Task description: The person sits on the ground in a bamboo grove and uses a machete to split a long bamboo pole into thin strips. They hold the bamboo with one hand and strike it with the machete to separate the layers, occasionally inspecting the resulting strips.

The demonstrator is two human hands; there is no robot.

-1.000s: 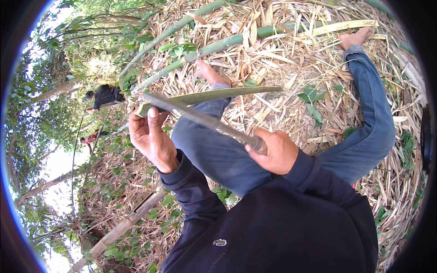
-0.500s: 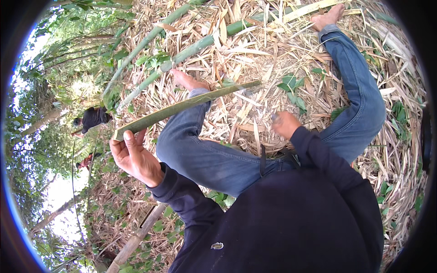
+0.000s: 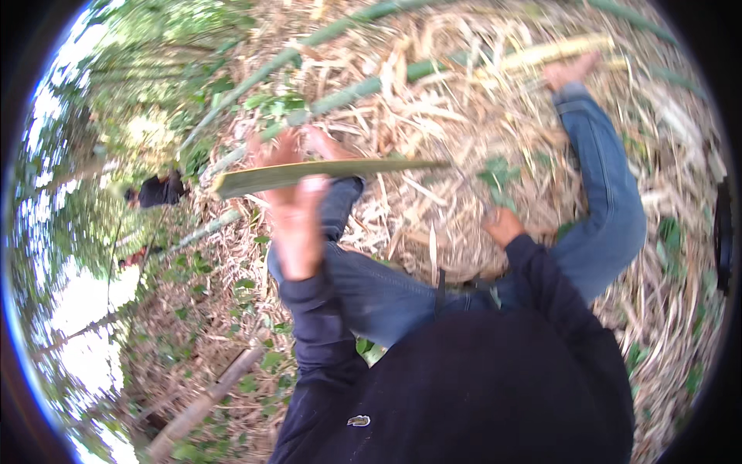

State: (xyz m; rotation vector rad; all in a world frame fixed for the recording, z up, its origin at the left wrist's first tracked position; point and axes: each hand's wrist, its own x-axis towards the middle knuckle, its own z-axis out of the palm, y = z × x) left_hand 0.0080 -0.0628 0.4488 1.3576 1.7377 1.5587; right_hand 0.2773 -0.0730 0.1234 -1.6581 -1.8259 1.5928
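Observation:
A split bamboo strip [image 3: 332, 168], green and flat, lies nearly level across the space before my left leg. My left hand [image 3: 292, 224] grips it towards its left end, thumb on the near side and blurred fingers beyond it. The strip's thin right end stops short of my right hand [image 3: 505, 227], which is closed low between my legs. From that fist a thin grey blade, apparently a knife [image 3: 470, 188], slants up towards the strip's tip; motion blur hides its detail, and the fingers cover its handle.
Long green bamboo poles [image 3: 352, 94] lie beyond my feet on dry leaf litter [image 3: 433, 224]. A pale split piece [image 3: 556, 51] rests by my right foot [image 3: 570, 71]. A cut pole [image 3: 202, 402] lies at lower left. Another person in dark clothing [image 3: 161, 191] is farther off left.
My left hand has swung right and up, now gripping farther in from the strip's left end. The strip has turned closer to level. My right hand appears slightly farther right and lower.

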